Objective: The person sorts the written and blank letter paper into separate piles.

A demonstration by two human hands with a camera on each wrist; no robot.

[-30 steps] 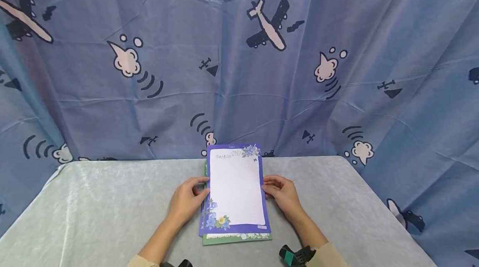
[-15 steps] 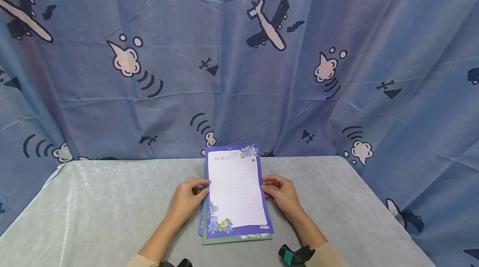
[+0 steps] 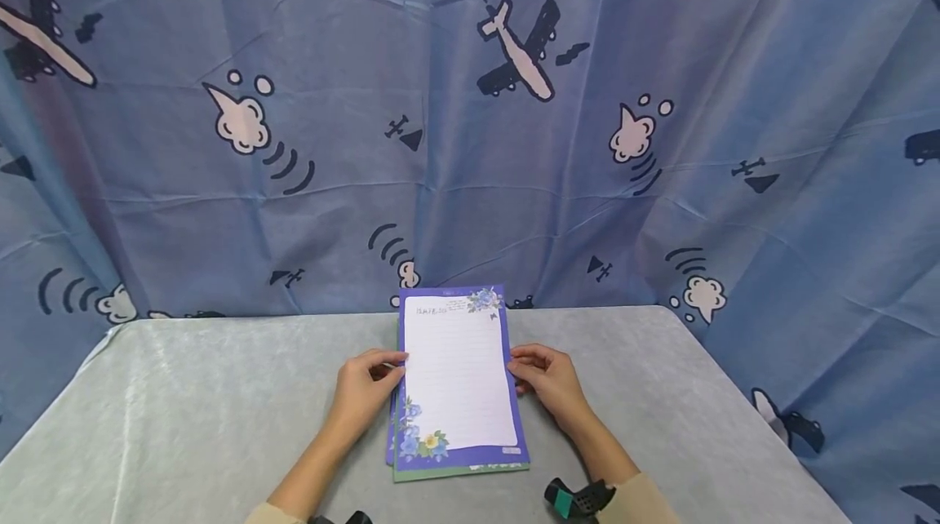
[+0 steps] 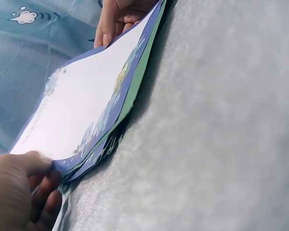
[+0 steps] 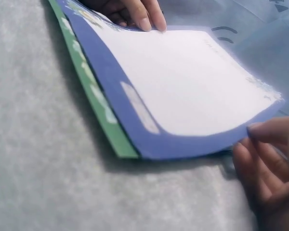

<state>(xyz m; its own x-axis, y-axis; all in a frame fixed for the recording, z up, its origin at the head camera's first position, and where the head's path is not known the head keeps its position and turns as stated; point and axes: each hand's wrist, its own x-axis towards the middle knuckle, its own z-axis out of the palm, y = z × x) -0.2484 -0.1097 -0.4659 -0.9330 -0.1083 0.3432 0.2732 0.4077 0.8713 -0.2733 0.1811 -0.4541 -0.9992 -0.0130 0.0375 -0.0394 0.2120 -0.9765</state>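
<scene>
A purple-bordered sheet of letter paper with blue flowers and some writing at its top lies uppermost in a small stack. My left hand pinches its left edge, thumb on top and fingers below in the left wrist view. The right hand pinches the opposite edge, its thumb tip on the purple border. Below sits a green-bordered sheet, showing along the near edge. A further purple sheet peeks out at the lower left. Much of the lower sheets is hidden.
The stack lies on a table with a pale grey cloth. Behind the table's far edge hangs a blue curtain printed with planes and clouds. A black strap with a green patch is on the right wrist.
The top sheet has slid a little toward me, covering more of the green sheet's near edge. Both hands keep their grip at the sides. The view has shifted slightly.
</scene>
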